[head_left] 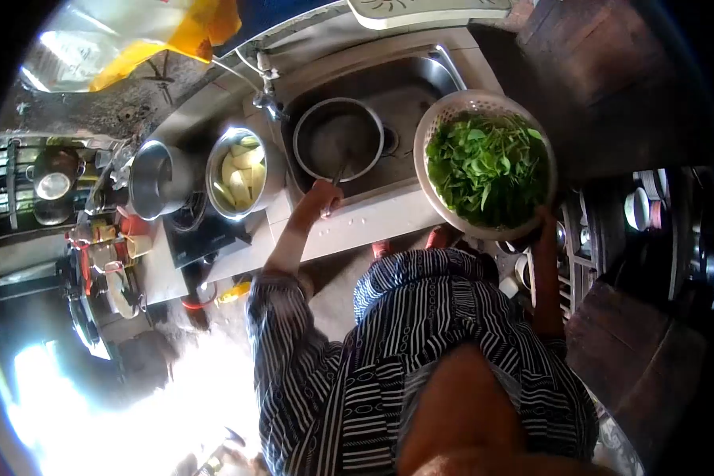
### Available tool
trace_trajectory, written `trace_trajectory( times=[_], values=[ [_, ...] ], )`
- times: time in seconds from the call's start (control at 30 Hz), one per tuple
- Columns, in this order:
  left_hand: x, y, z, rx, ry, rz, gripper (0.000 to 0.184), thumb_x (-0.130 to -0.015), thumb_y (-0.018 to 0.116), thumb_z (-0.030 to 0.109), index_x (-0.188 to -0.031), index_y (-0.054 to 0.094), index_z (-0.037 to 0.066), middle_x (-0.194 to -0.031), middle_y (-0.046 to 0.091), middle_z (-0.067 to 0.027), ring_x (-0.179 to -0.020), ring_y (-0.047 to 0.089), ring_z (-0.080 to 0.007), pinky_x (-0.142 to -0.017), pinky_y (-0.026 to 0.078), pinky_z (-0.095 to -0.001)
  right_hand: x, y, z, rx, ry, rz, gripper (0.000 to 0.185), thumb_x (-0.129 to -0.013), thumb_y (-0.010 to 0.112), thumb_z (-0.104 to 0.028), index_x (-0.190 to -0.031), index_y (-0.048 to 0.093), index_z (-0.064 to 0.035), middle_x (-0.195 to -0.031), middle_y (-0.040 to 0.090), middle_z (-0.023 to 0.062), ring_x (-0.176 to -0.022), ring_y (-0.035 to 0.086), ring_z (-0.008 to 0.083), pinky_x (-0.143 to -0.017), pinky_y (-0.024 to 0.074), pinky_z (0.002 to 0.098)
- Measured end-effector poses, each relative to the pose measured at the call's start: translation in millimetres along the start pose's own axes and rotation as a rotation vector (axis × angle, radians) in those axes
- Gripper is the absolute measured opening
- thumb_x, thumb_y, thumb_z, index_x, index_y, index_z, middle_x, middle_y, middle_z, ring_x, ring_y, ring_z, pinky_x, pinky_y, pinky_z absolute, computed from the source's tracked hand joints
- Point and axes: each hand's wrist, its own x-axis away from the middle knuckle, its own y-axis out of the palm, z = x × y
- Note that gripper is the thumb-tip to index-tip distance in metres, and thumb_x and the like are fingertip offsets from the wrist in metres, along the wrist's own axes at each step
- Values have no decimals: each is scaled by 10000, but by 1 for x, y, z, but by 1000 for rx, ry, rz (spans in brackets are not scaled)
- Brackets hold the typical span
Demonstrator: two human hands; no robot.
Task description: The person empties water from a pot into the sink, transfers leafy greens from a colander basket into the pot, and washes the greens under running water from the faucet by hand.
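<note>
At the front edge of the sink, my left hand is closed round a thin utensil that reaches over the rim of a round metal pot; its kind is unclear. That pot stands in the left part of the steel sink. My right hand grips the near right rim of a pale colander, its fingers partly hidden. Leafy greens fill the colander, which overlaps the right end of the sink.
Left of the sink, a metal pot holds pale yellow-green vegetable pieces. Another metal pot stands farther left, by a black stove. A tap rises behind the sink. Racks with dishes are at right.
</note>
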Motion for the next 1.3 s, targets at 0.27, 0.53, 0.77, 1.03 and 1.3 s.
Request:
trace_trajectory(
  times=[0.27, 0.53, 0.77, 1.03, 1.3],
  values=[
    [41, 3, 105, 2060, -627, 358, 200, -852, 370, 94, -1005, 416, -27, -482, 314, 19, -317, 275, -75, -296, 244, -210, -29, -39, 23, 160, -214, -10, 207, -694, 581, -240, -828, 541, -88, -811, 492, 22, -787, 477, 160, -714, 402, 291],
    [15, 26, 162, 1659, -616, 634, 218, -754, 473, 103, -950, 460, 6, -494, 382, -30, -402, 384, -109, -349, 307, -250, -41, -49, 19, -21, 21, -26, 265, -689, 588, -244, -890, 539, -77, -832, 538, 50, -752, 534, 202, -692, 452, 321],
    [3, 52, 155, 354, -563, 739, 121, -696, 467, 62, -779, 447, -23, -689, 532, -227, -644, 529, -386, -543, 433, -423, -18, -35, 14, 19, -65, -51, 265, -700, 588, -258, -891, 542, -79, -860, 529, 40, -828, 517, 188, -742, 434, 318],
    [-98, 43, 131, 563, -627, 472, 251, -680, 532, 175, -841, 526, -17, -668, 557, -207, -634, 556, -323, -579, 434, -407, -37, -58, 13, 45, 22, -24, 275, -695, 588, -237, -907, 536, -70, -873, 526, 41, -831, 517, 188, -749, 434, 317],
    [-206, 79, 86, 384, -453, 418, 225, -717, 528, 216, -784, 583, 9, -676, 593, -172, -652, 599, -295, -535, 457, -388, -13, -55, 5, 94, -176, 8, 272, -696, 575, -167, -945, 535, -67, -876, 537, 47, -827, 515, 199, -753, 436, 331]
  ],
)
